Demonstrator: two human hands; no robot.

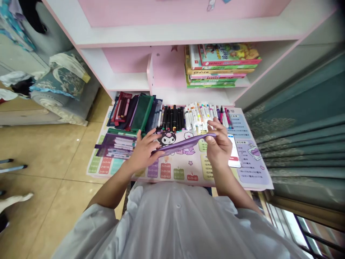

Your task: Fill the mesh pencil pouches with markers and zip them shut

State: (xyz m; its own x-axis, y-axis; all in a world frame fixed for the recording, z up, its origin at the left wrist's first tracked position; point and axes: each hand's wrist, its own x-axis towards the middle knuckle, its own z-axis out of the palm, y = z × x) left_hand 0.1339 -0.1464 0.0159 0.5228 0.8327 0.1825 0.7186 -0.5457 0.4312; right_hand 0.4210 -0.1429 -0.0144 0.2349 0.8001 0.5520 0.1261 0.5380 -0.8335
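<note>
The left hand [145, 151] and right hand [219, 144] hold a flat purple pouch [183, 144] by its ends, above a printed desk mat [188, 169]. A phone [234, 151] lies at the right hand's 3 o'clock, markers [199, 117] at 12 o'clock, a mesh pouch [114, 145] at the left hand's 9 o'clock, and books [222, 64] on a shelf [124, 82] beyond at 1 o'clock.

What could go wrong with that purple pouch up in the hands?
It might slip. The purple pouch is pinched between the left hand and right hand, so it could drop onto the phone just beside it. A bump from the right hand could also knock the row of markers.
</note>
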